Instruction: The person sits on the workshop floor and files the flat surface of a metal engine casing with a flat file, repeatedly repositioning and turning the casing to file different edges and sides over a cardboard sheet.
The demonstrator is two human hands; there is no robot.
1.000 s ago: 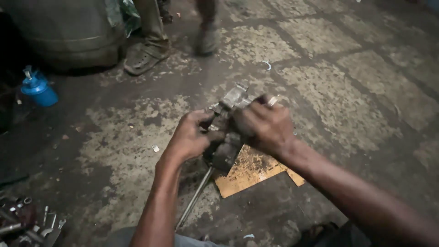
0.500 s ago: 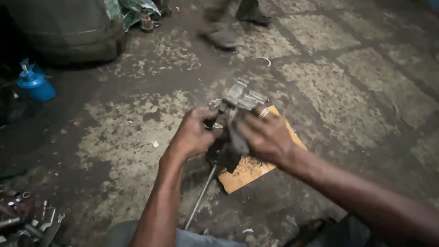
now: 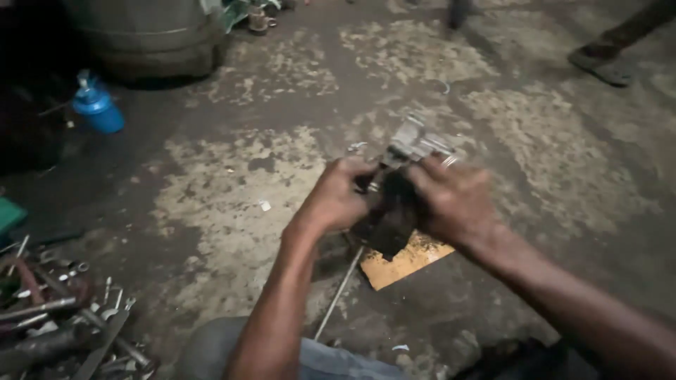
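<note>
My left hand (image 3: 336,198) and my right hand (image 3: 452,200) both grip a greasy metal engine part (image 3: 398,184) held above the floor. Its dark body sits between my palms, and a lighter grey metal end (image 3: 415,144) sticks up past my fingers. A ring shows on my right hand. Below the part lies a stained piece of brown cardboard (image 3: 405,262) on the concrete floor. A thin metal rod (image 3: 339,292) lies beside the cardboard, pointing toward my knee.
A pile of wrenches and metal tools (image 3: 56,317) fills the lower left. A blue plastic bottle (image 3: 97,105) stands at the left, next to a large metal drum (image 3: 151,35). Another person's sandalled foot (image 3: 598,65) is at the upper right.
The view has shifted, so my hands and the part sit further right and lower. The other person's feet moved from top centre to the upper right. My grip is unchanged.
</note>
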